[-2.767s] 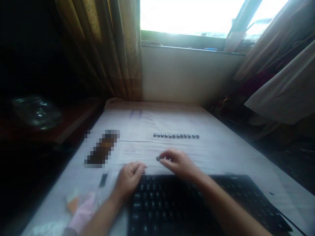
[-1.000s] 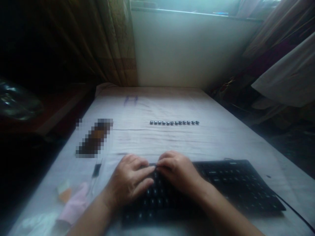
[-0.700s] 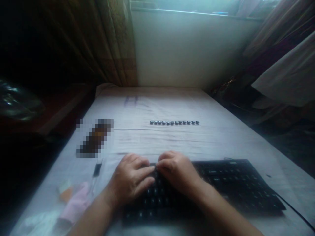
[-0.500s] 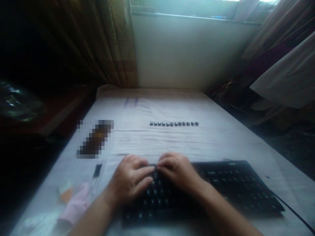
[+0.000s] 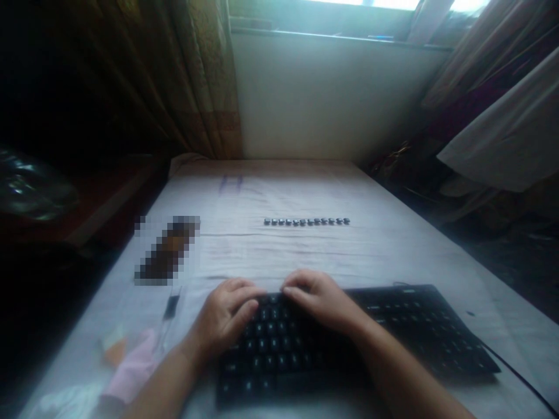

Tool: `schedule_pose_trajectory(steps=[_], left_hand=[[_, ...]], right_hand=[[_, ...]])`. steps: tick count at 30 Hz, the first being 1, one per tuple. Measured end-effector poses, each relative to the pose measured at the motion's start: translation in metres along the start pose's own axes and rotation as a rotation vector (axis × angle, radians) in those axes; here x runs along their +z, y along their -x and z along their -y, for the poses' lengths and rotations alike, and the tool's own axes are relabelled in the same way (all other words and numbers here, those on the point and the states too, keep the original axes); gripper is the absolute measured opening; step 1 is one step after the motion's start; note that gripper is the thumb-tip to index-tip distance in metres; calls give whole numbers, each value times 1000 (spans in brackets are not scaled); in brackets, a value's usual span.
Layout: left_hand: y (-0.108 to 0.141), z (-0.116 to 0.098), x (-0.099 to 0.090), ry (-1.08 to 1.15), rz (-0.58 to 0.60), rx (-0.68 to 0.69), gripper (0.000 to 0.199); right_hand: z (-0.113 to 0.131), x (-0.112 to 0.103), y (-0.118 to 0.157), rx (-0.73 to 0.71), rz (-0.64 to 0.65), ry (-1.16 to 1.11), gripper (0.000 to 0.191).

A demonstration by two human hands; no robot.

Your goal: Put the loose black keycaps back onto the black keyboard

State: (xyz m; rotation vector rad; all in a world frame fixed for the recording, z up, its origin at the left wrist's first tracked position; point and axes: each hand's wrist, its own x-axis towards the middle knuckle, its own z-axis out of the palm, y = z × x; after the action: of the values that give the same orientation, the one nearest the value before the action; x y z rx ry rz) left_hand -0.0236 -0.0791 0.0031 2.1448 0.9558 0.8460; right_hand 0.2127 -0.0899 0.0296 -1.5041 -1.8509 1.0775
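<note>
A black keyboard [image 5: 273,343] lies before me on the white cloth. My left hand [image 5: 227,317] rests over its far left corner, fingers stretched along the top edge and thumb apart over the keys. On the same far edge, my right hand [image 5: 321,299] has its thumb and index finger close together at the top row. Whatever may be between those fingertips is hidden. Beyond the hands, several small dark keycaps [image 5: 305,222] stand in a straight row on the cloth.
To the left lie a pixelated dark object [image 5: 168,250], a small black-and-white item [image 5: 172,306], a brush-like orange piece [image 5: 114,350] and a pink cloth [image 5: 133,366]. A cable [image 5: 515,372] runs off right. Curtains [image 5: 209,87] and a wall [image 5: 305,99] stand behind.
My hands have moved slightly apart; the left fingers have drawn back left from the right fingertips, baring more keys. The view has shifted a little.
</note>
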Motion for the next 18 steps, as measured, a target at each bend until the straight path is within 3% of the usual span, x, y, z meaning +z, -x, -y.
schedule_pose_trajectory(steps=[10, 18], left_hand=[[-4, 12, -4, 105, -120, -95, 46], [-4, 17, -1, 129, -161, -95, 46]], right_hand=[[5, 1, -2, 18, 1, 27, 15], [14, -8, -15, 92, 135, 50, 19]])
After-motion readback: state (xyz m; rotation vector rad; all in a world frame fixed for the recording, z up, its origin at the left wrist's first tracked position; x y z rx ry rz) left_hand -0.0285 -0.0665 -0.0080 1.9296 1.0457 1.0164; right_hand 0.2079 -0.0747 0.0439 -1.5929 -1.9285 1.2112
